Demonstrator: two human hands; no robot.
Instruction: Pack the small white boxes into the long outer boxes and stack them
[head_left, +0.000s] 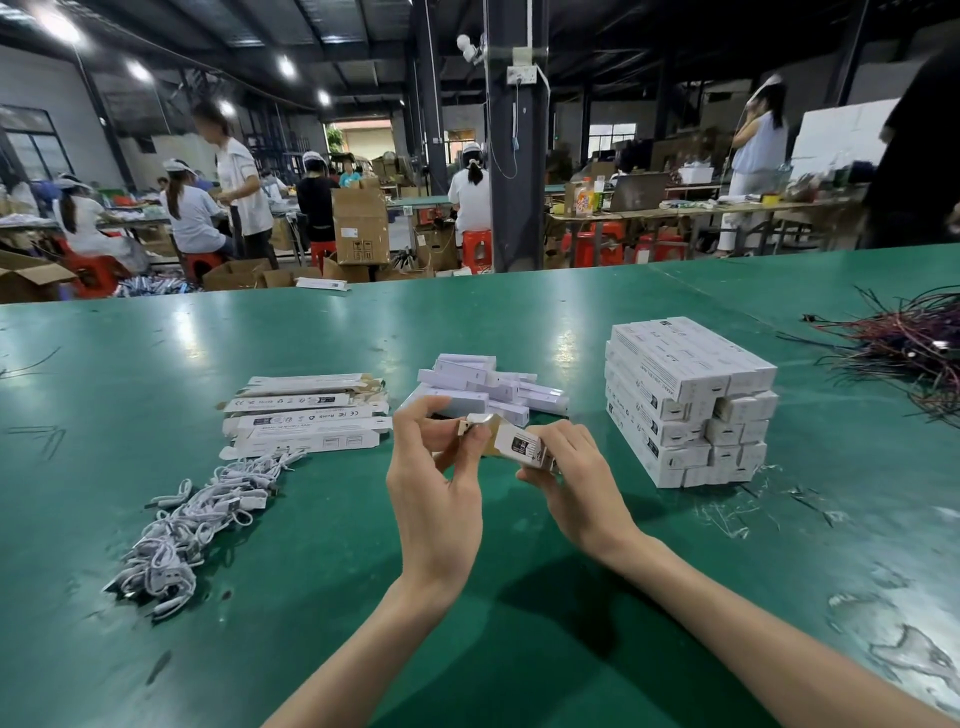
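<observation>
Across the green desk (519, 322), the biggest thing is the stack of packed long boxes (685, 395), at two o'clock from the hands. At ten o'clock lies a pile of flat outer boxes (306, 421), not yet folded up. A heap of white cables (192, 519) lies at eight o'clock. The small white boxes (483, 387) sit in a pile at twelve o'clock, just behind the hands.

The right hand (576, 473) grips one long outer box (522, 440) above the desk. The left hand (436, 488) pinches its end flap (475, 423), which is open.

I think the step is working this end of the box. I cannot tell if a small box is inside. If it is full, the flap needs tucking shut, and the box then goes flat on the stack, lined up with the others. If not, a small box must slide in straight first.
</observation>
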